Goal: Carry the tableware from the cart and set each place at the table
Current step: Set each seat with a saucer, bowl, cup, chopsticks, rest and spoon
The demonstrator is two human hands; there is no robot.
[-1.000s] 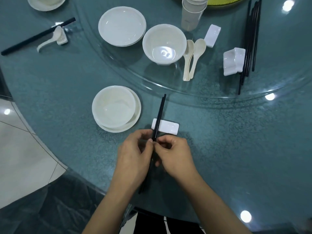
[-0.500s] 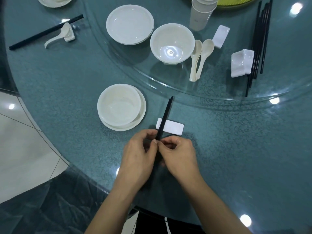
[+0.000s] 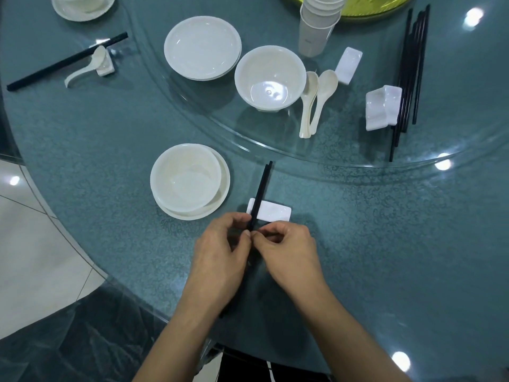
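Both the left hand (image 3: 220, 255) and the right hand (image 3: 286, 249) pinch the chopsticks (image 3: 261, 188), which lie across the white rest (image 3: 275, 213) beside the bowl (image 3: 186, 180). To do it well, keep the tips even and let go gently.

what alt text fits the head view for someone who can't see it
The left hand and right hand pinch black chopsticks laid across a white rest, beside a bowl on a plate on a teal table. Spare tableware sits on the glass turntable beyond.

Observed black chopsticks (image 3: 260, 188) lying across left end of flat white rest (image 3: 275, 213), tips pointing away; white bowl (image 3: 186, 180) seated on plate (image 3: 225, 186) just left.
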